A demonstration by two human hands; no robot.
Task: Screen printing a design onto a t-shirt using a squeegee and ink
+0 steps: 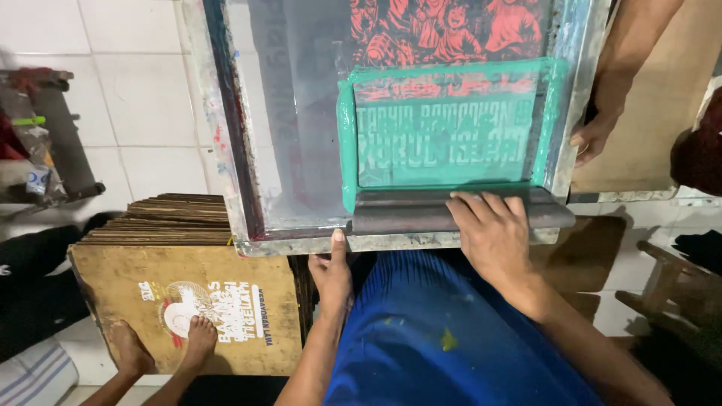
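Screen frame [226, 150] holds green ink [447, 143], squeegee [406, 210].

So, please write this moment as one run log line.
right hand: on squeegee | left hand: grips screen frame | green ink on mesh
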